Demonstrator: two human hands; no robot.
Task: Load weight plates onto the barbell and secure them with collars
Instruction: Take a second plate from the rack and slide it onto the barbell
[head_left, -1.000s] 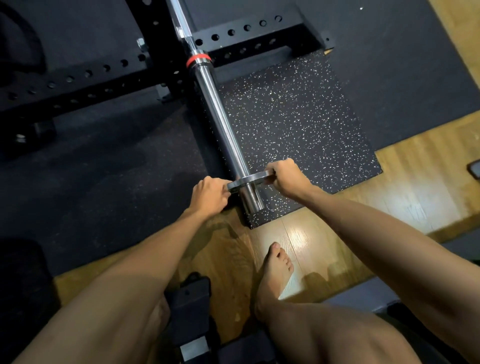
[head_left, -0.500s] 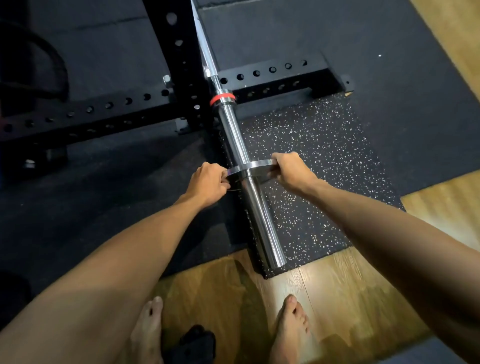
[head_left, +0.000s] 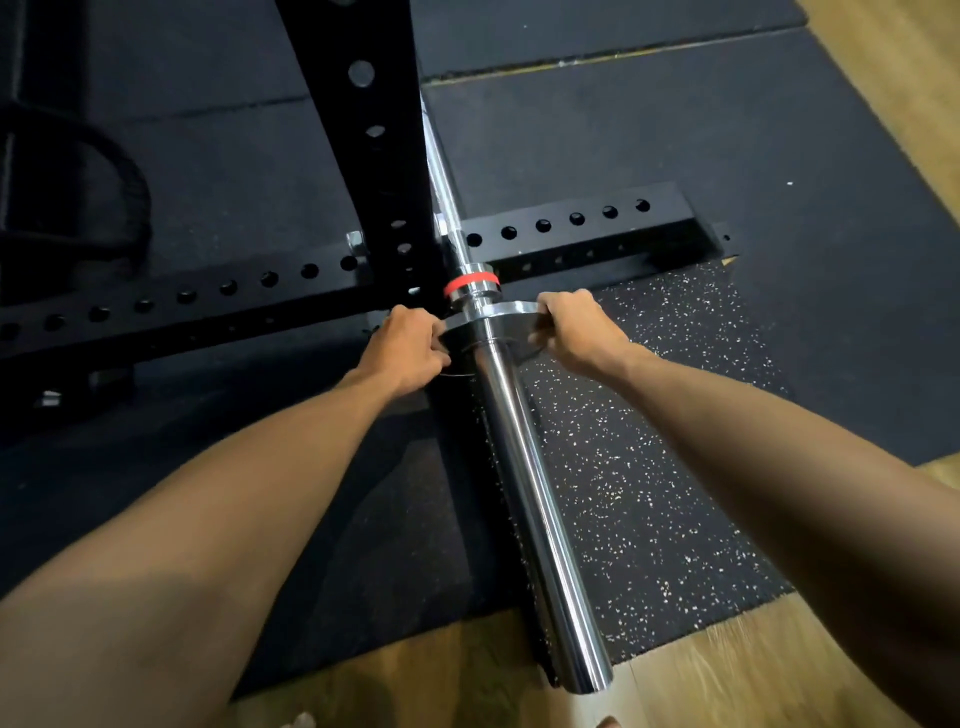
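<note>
A chrome barbell sleeve (head_left: 524, 493) runs from the lower middle up toward a black rack. A small thin silver weight plate (head_left: 501, 310) sits on the sleeve, close against the shoulder with the red ring (head_left: 470, 284). My left hand (head_left: 405, 351) grips the plate's left edge and my right hand (head_left: 576, 332) grips its right edge. The rest of the sleeve toward its near end is bare. No collar is in view.
The black rack upright (head_left: 374, 156) and its holed base beams (head_left: 571, 223) stand just behind the plate. A speckled rubber mat (head_left: 649, 467) lies under the sleeve, black mats around it, and wooden floor (head_left: 753, 670) at the front and right. Toes show at the bottom edge.
Both hands have slid the small plate along the sleeve from its near end up to the shoulder by the red ring. The view has moved forward toward the rack.
</note>
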